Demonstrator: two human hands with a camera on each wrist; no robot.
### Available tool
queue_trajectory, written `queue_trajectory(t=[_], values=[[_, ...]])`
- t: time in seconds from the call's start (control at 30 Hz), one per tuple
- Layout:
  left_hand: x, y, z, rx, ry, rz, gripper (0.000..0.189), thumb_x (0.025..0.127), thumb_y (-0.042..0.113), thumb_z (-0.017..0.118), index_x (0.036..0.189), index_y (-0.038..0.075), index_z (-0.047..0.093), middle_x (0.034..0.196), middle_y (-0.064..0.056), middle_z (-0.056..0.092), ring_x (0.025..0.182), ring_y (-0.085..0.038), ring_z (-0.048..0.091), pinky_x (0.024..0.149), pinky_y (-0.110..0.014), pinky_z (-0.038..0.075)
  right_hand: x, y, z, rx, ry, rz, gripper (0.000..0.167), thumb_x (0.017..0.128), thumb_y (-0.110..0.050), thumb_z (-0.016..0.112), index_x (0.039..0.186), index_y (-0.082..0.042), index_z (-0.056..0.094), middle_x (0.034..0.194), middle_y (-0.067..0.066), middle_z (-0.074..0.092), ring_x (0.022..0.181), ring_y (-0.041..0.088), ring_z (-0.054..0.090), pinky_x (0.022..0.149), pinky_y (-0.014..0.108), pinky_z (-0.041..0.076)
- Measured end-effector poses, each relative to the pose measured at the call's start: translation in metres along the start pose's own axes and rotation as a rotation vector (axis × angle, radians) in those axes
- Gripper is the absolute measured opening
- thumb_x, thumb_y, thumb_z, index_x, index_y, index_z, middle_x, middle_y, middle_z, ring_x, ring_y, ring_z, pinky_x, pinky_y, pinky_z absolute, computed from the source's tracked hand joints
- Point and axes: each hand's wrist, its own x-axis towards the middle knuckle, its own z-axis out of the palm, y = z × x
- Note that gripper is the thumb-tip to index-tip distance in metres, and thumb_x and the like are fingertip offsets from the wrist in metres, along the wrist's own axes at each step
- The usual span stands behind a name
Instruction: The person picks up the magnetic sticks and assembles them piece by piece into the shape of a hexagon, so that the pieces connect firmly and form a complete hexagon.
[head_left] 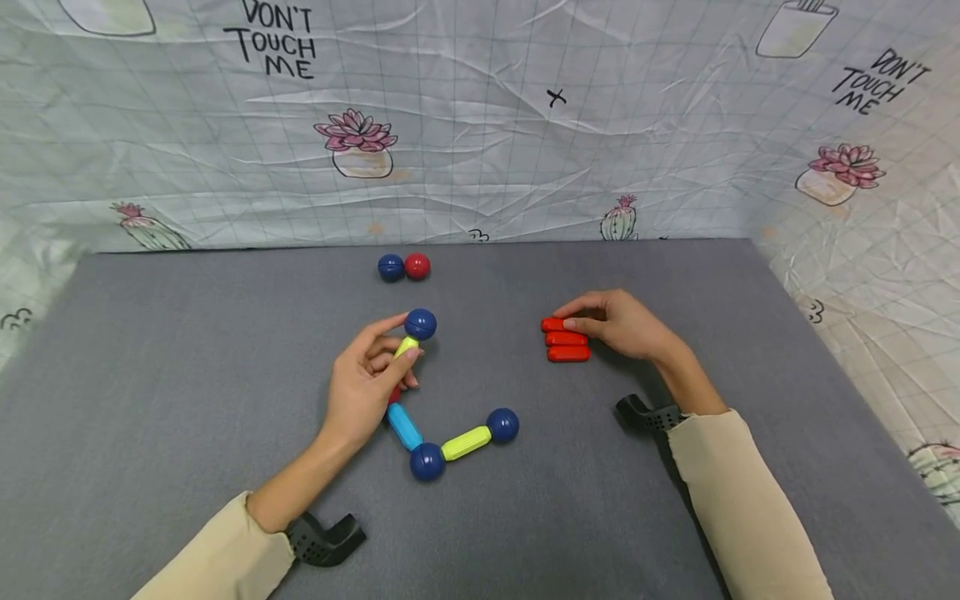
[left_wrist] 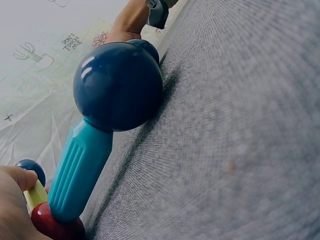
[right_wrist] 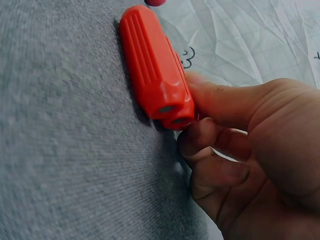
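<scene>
My left hand (head_left: 356, 387) pinches a yellow-green magnetic rod (head_left: 407, 346) between thumb and fingers. A dark blue ball (head_left: 421, 324) caps its far end, and a red ball (left_wrist: 55, 224) joins its near end to a light blue rod (head_left: 405, 427). From there the chain bends at another blue ball (head_left: 427, 462) into a second yellow-green rod (head_left: 466, 443), ending in a blue ball (head_left: 503, 425). On the right, my right hand (head_left: 622, 325) pinches the farthest red rod (head_left: 553, 324) of three lying side by side; the nearest red rod (right_wrist: 150, 60) fills the right wrist view's top.
Toward the back of the grey table (head_left: 225, 375), a loose blue ball (head_left: 391, 267) and a red ball (head_left: 417, 267) sit side by side. Behind the table hangs a printed cloth (head_left: 480, 150), which continues along the right side. Each wrist wears a black strap mount (head_left: 326, 540).
</scene>
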Motion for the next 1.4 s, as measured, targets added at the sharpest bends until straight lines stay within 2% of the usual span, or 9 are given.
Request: queue_trajectory(t=[0.2, 0.33, 0.47, 0.63, 0.87, 1.13, 1.27, 1.4], values=[[-0.001, 0.001, 0.0, 0.0, 0.002, -0.018, 0.041, 0.089, -0.009, 0.061, 0.129, -0.009, 0.051, 0.09, -0.031, 0.062, 0.057, -0.03, 0.059, 0.055, -0.026, 0.051, 0.0, -0.003, 0.004, 0.008, 0.001, -0.045, 0.023, 0.095, -0.019, 0.061, 0.115, -0.01, 0.07, 0.108, 0.007, 0.067, 0.089, 0.018, 0.059, 0.074, 0.031, 0.047], [-0.001, 0.001, 0.0, -0.002, 0.0, -0.032, 0.041, 0.089, -0.008, 0.061, 0.129, -0.008, 0.051, 0.091, -0.031, 0.062, 0.058, -0.031, 0.059, 0.055, -0.026, 0.051, -0.001, -0.004, 0.004, 0.026, 0.015, -0.007, 0.023, 0.095, -0.021, 0.062, 0.115, -0.013, 0.069, 0.107, 0.005, 0.067, 0.09, 0.018, 0.06, 0.077, 0.034, 0.048], [-0.002, 0.002, 0.001, -0.005, -0.001, -0.032, 0.041, 0.089, -0.008, 0.061, 0.129, -0.008, 0.051, 0.091, -0.031, 0.062, 0.058, -0.031, 0.059, 0.055, -0.026, 0.05, -0.002, -0.006, 0.004, 0.04, 0.043, 0.01, 0.025, 0.095, -0.023, 0.063, 0.116, -0.013, 0.069, 0.109, 0.005, 0.066, 0.086, 0.019, 0.059, 0.071, 0.032, 0.047], [-0.001, 0.002, 0.001, -0.008, -0.001, -0.03, 0.041, 0.089, -0.008, 0.061, 0.129, -0.008, 0.051, 0.091, -0.031, 0.062, 0.058, -0.03, 0.059, 0.056, -0.025, 0.051, -0.002, -0.013, 0.004, 0.017, 0.091, -0.036, 0.025, 0.095, -0.022, 0.062, 0.117, -0.012, 0.069, 0.111, 0.006, 0.066, 0.079, 0.019, 0.056, 0.063, 0.028, 0.043], [-0.002, 0.002, 0.0, -0.008, 0.002, -0.028, 0.041, 0.089, -0.009, 0.061, 0.129, -0.008, 0.051, 0.09, -0.031, 0.062, 0.058, -0.03, 0.059, 0.056, -0.025, 0.05, -0.001, -0.027, 0.01, -0.008, 0.133, -0.097, 0.023, 0.094, -0.019, 0.063, 0.116, -0.012, 0.069, 0.11, 0.005, 0.066, 0.084, 0.019, 0.06, 0.066, 0.03, 0.045], [-0.002, 0.002, -0.001, -0.012, -0.005, -0.018, 0.041, 0.09, -0.01, 0.06, 0.129, -0.01, 0.05, 0.092, -0.032, 0.061, 0.057, -0.028, 0.059, 0.055, -0.026, 0.051, -0.002, -0.044, 0.016, 0.001, 0.157, -0.128, 0.023, 0.093, -0.021, 0.064, 0.115, -0.017, 0.07, 0.108, 0.001, 0.065, 0.078, 0.019, 0.058, 0.062, 0.032, 0.045], [-0.002, 0.001, -0.002, -0.015, -0.005, -0.025, 0.041, 0.09, -0.009, 0.06, 0.129, -0.009, 0.05, 0.092, -0.031, 0.062, 0.058, -0.029, 0.059, 0.055, -0.026, 0.051, -0.002, -0.053, 0.018, 0.026, 0.16, -0.152, 0.022, 0.093, -0.022, 0.064, 0.114, -0.019, 0.07, 0.109, -0.001, 0.064, 0.081, 0.021, 0.06, 0.065, 0.034, 0.047], [-0.001, 0.001, -0.001, -0.02, -0.01, -0.033, 0.041, 0.09, -0.009, 0.06, 0.13, -0.008, 0.05, 0.092, -0.031, 0.061, 0.058, -0.033, 0.058, 0.056, -0.027, 0.051, 0.001, -0.064, 0.023, 0.039, 0.162, -0.163, 0.021, 0.092, -0.022, 0.065, 0.113, -0.021, 0.071, 0.106, -0.003, 0.064, 0.076, 0.023, 0.06, 0.062, 0.033, 0.048]])
